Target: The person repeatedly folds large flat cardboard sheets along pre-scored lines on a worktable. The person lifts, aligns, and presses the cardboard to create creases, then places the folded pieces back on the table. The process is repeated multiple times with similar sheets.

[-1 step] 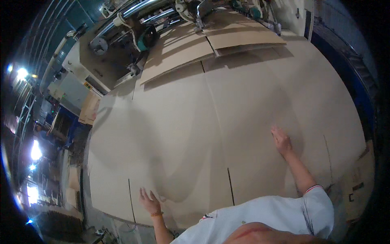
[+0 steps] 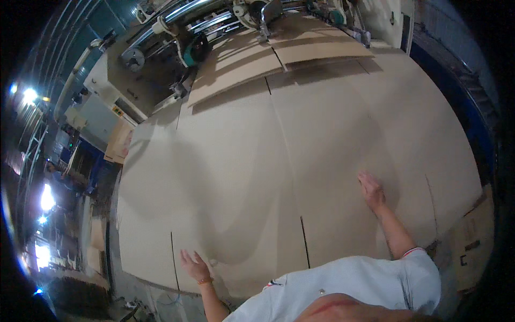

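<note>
A large tan cardboard sheet [image 2: 230, 166] lies spread in front of me, with dark slots cut into its near and far edges and crease lines across it. My left hand [image 2: 195, 266], an orange band at its wrist, is over the near left part beside a slot. Its fingers are apart and hold nothing. Farther out on the right half, my right hand [image 2: 372, 190] rests on or just above the sheet. Its fingers lie close together and stretched out, with nothing visible in them. Beyond, smaller cardboard panels [image 2: 236, 67] overhang the sheet's far edge.
A machine with metal rollers [image 2: 201, 24] stands at the far side, its pale housing [image 2: 115, 88] at the left. Blue framing [image 2: 456, 107] runs along the right. More cardboard [image 2: 475, 239] sits at the lower right, and brown boards [image 2: 119, 142] lean at the left.
My left hand has shifted slightly left, and my right hand has come slightly nearer. The near slots of the sheet appear a little farther from me.
</note>
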{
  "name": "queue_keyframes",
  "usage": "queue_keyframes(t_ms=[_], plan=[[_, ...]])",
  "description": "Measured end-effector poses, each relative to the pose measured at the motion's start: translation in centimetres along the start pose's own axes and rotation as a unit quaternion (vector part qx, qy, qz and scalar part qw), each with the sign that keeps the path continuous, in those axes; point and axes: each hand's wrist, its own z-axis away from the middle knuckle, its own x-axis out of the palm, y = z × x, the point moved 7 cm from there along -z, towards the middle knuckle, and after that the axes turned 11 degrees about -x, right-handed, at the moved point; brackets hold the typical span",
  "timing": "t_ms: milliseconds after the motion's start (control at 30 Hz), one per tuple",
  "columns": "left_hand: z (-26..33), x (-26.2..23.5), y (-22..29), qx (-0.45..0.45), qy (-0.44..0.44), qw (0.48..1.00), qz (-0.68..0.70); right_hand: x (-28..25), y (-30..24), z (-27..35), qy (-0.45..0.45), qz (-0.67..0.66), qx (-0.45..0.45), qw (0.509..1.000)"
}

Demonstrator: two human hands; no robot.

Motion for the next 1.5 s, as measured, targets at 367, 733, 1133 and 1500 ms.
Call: queue_keyframes(t_ms=[367,733,1133,1500], plan=[[-3.7,1.9,-23.9,-0.44,0.012,0.898,0.021,-5.3,-4.9,24.1,0.062,0.208,0.272,0.938],[-6.8,3.1,-37.7,-0.536,-0.148,0.64,0.53,-5.5,-1.4,32.5,0.049,0.1,0.536,0.837],[-15.6,-9.7,-27.6,-0.32,-0.067,0.649,0.687,-4.8,-3.1,28.7,-0.04,0.175,0.561,0.808],[-4.0,-16.7,-12.3,-0.083,-0.074,0.831,0.545,-2.0,0.7,19.7,0.052,0.083,0.356,0.929]])
